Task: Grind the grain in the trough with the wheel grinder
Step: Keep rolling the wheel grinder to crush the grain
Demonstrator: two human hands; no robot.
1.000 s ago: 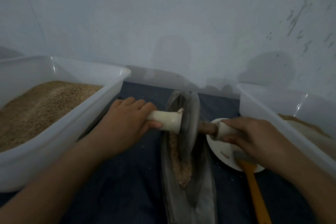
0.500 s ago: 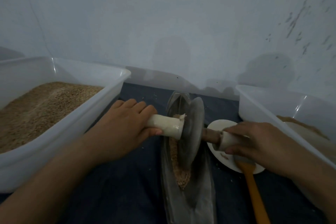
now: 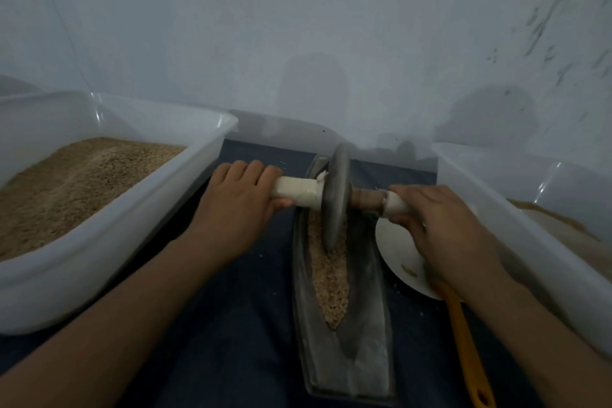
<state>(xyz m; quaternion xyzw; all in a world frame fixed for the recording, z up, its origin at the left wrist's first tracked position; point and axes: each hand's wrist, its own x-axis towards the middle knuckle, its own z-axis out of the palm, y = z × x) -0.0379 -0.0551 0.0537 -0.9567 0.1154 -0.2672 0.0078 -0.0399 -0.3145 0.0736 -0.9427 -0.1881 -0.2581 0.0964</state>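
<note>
A narrow grey metal trough [image 3: 357,358] lies lengthwise on the dark cloth in front of me, with a strip of pale grain [image 3: 331,278] in its groove. The wheel grinder [image 3: 336,199], a grey disc on a cross axle, stands upright in the far half of the trough with its rim in the grain. My left hand [image 3: 238,205] is closed around the white left handle. My right hand [image 3: 437,225] grips the right handle, where a brown stretch of axle shows beside the disc.
A large white tub of brown grain [image 3: 109,225] stands at the left. Another white tub [image 3: 530,242] with ground meal stands at the right. A white plate [image 3: 397,252] and an orange-handled tool [image 3: 467,354] lie between the trough and the right tub. A wall rises close behind.
The wheel has rolled away from me toward the far end of the trough, both hands moving with it. More grain shows in the near part of the groove.
</note>
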